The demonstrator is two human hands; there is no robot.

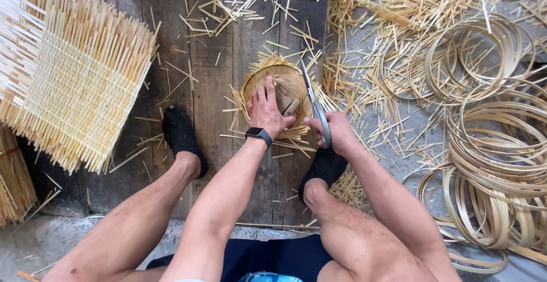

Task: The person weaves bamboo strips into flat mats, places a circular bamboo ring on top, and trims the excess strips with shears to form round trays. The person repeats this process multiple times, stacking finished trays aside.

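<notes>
Pressing down, the left hand is spread, fingers apart, on a small woven basket. Scissors are gripped by the right hand, fingers clamped on the handles, blades laid along the basket's rim.

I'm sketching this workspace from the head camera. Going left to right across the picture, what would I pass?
Woven mat → left shoe → left hand pressing on the round basket → scissors in the right hand → pile of bamboo hoops.
</notes>
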